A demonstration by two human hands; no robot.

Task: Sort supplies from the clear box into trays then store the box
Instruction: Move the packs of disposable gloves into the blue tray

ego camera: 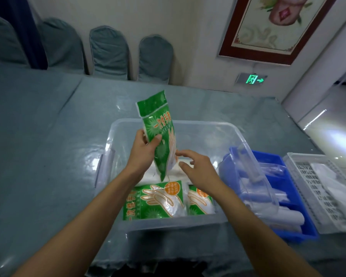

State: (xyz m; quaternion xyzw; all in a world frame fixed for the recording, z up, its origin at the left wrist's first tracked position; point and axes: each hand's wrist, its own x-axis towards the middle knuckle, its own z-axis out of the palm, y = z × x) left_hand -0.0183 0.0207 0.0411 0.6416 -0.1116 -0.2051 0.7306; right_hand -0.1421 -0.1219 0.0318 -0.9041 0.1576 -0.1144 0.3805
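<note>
Chinese print and an exit sign

The green glove packet [159, 134] at 12 o'clock reads "一次性手套"; the wall sign [251, 79] at 1 o'clock shows a green exit arrow.

The white tray [328, 188] runs off the right edge, so its contents are just a pale blur. The clear box's [188, 124] lid [254, 176] fogs whatever's in the blue tray [276, 156], and both forearms cover the green packets [154, 198] underneath.

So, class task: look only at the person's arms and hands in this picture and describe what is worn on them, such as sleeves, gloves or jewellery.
Nothing is worn that shows. The left hand and right hand are bare: no gloves, and no rings can be made out. Both forearms are uncovered from wrist to the picture's bottom edge, with no sleeve cuff, watch or bracelet in view. Any sleeves must end higher up, out of frame.
</note>
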